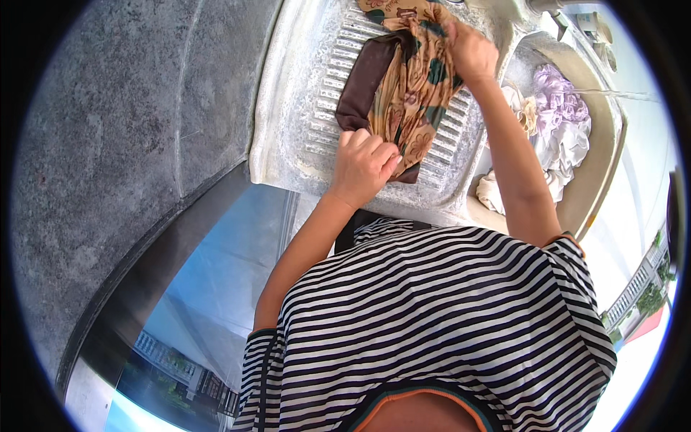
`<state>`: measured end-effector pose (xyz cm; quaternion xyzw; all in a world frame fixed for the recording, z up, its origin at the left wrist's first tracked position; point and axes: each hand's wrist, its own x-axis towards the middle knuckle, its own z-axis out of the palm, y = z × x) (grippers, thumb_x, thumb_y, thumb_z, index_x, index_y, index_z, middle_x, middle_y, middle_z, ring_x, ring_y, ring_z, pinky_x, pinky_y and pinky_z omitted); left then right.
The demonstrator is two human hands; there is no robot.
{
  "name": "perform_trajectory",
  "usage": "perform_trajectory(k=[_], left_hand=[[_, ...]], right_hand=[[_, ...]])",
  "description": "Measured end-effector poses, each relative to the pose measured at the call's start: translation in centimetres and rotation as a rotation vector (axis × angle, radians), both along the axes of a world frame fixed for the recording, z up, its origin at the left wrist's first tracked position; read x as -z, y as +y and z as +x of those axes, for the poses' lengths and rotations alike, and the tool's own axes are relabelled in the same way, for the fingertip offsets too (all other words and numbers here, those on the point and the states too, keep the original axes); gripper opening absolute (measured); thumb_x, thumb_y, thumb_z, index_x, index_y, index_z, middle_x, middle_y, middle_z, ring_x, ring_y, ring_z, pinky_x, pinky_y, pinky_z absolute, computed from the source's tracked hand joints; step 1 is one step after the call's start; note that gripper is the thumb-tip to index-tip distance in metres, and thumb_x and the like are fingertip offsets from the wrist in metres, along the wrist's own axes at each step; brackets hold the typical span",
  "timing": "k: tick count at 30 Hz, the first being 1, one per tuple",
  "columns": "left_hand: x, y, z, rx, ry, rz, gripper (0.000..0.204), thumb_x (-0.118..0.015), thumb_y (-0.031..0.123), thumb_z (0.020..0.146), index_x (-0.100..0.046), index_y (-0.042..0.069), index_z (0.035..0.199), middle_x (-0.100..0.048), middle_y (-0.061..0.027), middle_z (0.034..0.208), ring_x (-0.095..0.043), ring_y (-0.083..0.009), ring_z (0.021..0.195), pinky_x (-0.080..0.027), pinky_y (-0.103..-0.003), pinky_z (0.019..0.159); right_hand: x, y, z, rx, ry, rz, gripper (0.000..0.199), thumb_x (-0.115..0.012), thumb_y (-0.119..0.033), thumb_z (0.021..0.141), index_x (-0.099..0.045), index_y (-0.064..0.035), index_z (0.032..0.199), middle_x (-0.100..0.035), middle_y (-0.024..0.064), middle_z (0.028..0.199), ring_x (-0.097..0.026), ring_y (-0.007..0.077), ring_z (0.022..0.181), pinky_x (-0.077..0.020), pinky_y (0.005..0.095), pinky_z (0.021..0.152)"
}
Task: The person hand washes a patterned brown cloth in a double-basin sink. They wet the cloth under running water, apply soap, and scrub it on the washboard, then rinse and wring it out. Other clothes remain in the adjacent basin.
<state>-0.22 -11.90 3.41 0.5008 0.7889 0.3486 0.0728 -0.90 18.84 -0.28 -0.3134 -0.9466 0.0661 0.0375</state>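
A wet, bunched cloth (425,79), tan with a brown and green print and a dark brown panel, lies over the ridges of a built-in washboard (335,93). My left hand (362,164) is closed on its near edge, fingers curled into the fabric. Farther off, my right hand (471,54) grips the cloth's far right side in a fist. Between the two hands the fabric is creased and stretched. What lies inside each fist is hidden.
Right of the washboard is a sink basin (608,155) holding lilac cloth (558,97) and white cloth (565,151). A metal tap (551,6) stands at its far edge. A grey stone counter (129,93) borders the washboard on the left.
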Motion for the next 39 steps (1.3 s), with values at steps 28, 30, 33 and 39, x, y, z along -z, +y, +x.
perform_trajectory(k=[28, 30, 33, 39], left_hand=[[-0.6, -2.7, 1.8, -0.233, 0.105, -0.100, 0.041, -0.085, 0.025, 0.069, -0.060, 0.012, 0.099, -0.055, -0.0094, 0.109, -0.050, -0.0318, 0.108, -0.037, -0.047, 0.094], [-1.4, -2.3, 1.7, -0.399, 0.111, -0.107, 0.065, -0.087, 0.036, 0.069, -0.058, 0.010, 0.121, -0.049, -0.0160, 0.130, -0.042, -0.0376, 0.128, -0.031, -0.054, 0.105], [-0.7, -2.8, 1.6, -0.364, 0.058, -0.252, 0.104, -0.088, 0.047, 0.067, -0.038, 0.006, 0.147, -0.033, -0.0227, 0.149, -0.027, -0.0434, 0.142, -0.021, -0.059, 0.113], [-1.0, -1.9, 1.8, -0.451, -0.047, -0.164, 0.089, -0.087, 0.031, 0.070, -0.043, 0.004, 0.143, -0.049, -0.0186, 0.137, -0.044, -0.0385, 0.130, -0.021, -0.059, 0.111]], right_hand=[[0.8, -2.9, -8.6, -0.384, 0.394, 0.035, 0.038, -0.069, -0.043, 0.090, -0.061, -0.0067, 0.081, -0.066, 0.0121, 0.072, -0.068, 0.0307, 0.068, -0.0537, 0.0434, 0.062], [-0.8, -4.8, -7.2, -0.400, 0.294, 0.031, 0.049, -0.074, -0.054, 0.084, -0.062, -0.0064, 0.086, -0.068, 0.0121, 0.069, -0.070, 0.0302, 0.066, -0.0551, 0.0439, 0.055], [-0.7, -10.6, -3.2, -0.430, 0.105, -0.070, 0.038, -0.071, -0.044, 0.088, -0.065, -0.0066, 0.085, -0.069, 0.0118, 0.069, -0.071, 0.0317, 0.065, -0.0567, 0.0435, 0.057], [-11.0, -4.3, -0.7, -0.061, 0.688, -1.182, 0.026, -0.070, -0.034, 0.095, -0.070, -0.0086, 0.091, -0.064, -0.0006, 0.063, -0.053, 0.0093, 0.046, -0.0435, 0.0270, 0.040]])
